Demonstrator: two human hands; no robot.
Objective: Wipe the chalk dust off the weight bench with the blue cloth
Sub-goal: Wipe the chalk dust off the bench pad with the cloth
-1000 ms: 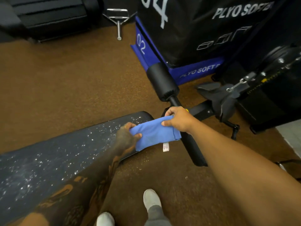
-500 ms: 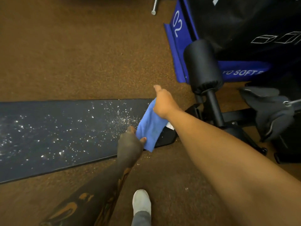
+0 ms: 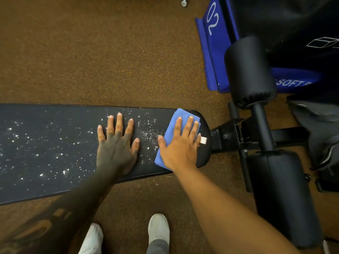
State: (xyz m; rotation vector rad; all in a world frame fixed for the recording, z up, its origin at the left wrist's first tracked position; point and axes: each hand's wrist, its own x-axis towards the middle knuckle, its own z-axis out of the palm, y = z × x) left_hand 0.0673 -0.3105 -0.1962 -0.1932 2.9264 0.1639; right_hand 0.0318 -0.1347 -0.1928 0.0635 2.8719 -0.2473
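We stand on the brown speckled floor (image 3: 91,52) over the weight bench (image 3: 45,143), whose long dark pad runs from the left edge of the view to a rounded end on the right, where it meets the black frame and its foam roller (image 3: 249,70); a blue and black plyo box (image 3: 216,52) sits beyond that. The chalk dust (image 3: 146,132) lies as white flecks over most of the pad, thickest in the band between our two hands and scattered more thinly out to the left. Our right hand (image 3: 180,143) is spread flat, fingers open, pressing the blue cloth (image 3: 183,114) down on the rounded end of the pad; it pins the folded cloth under the palm rather than clutching it, and the cloth's small white tag (image 3: 203,140) pokes out on the right. Our left hand (image 3: 117,143) is also flat and open on the pad, holding nothing, just bracing beside the dusty band. We judge that the wiping stroke is only about to start: the cloth is set at one end and nearly all the dust is unwiped. The next move calls for steady downward pressure while we drag the cloth leftward along the pad, and for lifting our left hand out of its path so it does not smear the chalk.
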